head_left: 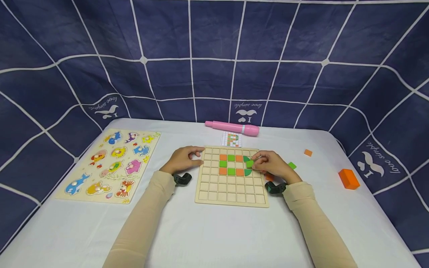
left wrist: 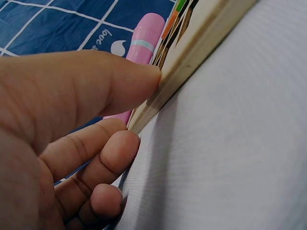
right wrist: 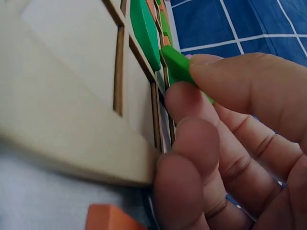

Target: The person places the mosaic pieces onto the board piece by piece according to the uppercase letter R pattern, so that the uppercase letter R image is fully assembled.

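Note:
A wooden grid board (head_left: 231,193) lies on the white table, with orange, green and rounded dark-green tiles set in its upper cells. Between thumb and fingers, my right hand (head_left: 273,163) pinches a light green square tile (head_left: 249,164) over the board's right side, between two rounded dark-green tiles. In the right wrist view that green tile (right wrist: 177,64) is tilted, and a rounded green tile (right wrist: 145,33) lies close by. My left hand (head_left: 184,159) touches the board's left edge; thumb (left wrist: 129,81) and fingertips rest against its rim.
A small pattern card (head_left: 231,139) lies behind the board, near a pink marker-shaped stick (head_left: 232,127). At left is a sea-animal puzzle board (head_left: 114,165). Loose tiles, one orange (head_left: 308,152) and one green (head_left: 292,165), and an orange block (head_left: 349,179) are at right.

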`<state>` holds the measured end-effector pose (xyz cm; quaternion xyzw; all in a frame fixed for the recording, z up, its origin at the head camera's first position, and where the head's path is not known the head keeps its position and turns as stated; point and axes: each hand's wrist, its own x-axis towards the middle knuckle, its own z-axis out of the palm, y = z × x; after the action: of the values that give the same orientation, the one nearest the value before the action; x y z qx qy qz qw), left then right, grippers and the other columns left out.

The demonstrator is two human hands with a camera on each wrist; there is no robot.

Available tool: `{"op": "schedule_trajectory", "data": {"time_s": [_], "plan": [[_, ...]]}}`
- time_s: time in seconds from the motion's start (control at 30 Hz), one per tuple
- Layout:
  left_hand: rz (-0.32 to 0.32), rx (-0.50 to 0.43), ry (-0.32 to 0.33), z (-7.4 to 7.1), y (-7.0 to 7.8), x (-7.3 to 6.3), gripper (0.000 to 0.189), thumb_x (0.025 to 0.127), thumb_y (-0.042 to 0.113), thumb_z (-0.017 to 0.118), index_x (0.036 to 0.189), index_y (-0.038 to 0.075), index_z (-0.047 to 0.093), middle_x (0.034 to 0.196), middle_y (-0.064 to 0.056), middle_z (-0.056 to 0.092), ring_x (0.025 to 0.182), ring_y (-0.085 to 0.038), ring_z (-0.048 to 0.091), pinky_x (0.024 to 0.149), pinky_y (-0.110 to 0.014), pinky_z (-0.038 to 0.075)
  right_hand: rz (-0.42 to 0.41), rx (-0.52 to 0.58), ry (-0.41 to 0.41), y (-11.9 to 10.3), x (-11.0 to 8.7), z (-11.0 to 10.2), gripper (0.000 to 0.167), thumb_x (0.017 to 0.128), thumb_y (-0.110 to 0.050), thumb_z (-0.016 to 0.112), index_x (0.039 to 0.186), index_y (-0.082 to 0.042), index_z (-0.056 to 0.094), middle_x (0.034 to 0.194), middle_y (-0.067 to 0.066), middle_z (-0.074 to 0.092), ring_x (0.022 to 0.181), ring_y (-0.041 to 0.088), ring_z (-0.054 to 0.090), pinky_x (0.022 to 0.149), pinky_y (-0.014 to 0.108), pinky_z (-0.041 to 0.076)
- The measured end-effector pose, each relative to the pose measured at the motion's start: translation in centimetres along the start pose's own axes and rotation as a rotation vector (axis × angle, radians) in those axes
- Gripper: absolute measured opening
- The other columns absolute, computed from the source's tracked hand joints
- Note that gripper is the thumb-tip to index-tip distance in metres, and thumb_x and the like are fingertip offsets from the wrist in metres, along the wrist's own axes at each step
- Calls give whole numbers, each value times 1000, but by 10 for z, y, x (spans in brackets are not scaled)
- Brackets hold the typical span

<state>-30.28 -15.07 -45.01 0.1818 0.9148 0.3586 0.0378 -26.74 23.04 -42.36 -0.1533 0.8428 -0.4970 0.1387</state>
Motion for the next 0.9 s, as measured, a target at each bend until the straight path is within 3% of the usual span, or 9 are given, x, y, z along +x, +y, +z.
{"op": "schedule_trajectory", "data": {"time_s": [0.57, 0.9], "plan": [[-3, -5, -8, 0, 0, 0, 60, 91, 29, 83, 147, 13, 69, 104, 3, 67, 82, -16, 48, 78, -34, 37, 38, -94, -8, -9, 6, 4, 29, 94, -2, 79, 119, 10, 69, 83, 2, 67, 64, 14, 54, 61, 26, 48], [-5, -11, -10, -1, 1, -1, 60, 91, 28, 82, 147, 13, 69, 103, 3, 66, 82, -16, 48, 78, -35, 37, 37, -98, -22, -8, 8, 5, 31, 93, -2, 80, 118, 11, 68, 86, 5, 69, 65, 14, 55, 61, 27, 48]]}}
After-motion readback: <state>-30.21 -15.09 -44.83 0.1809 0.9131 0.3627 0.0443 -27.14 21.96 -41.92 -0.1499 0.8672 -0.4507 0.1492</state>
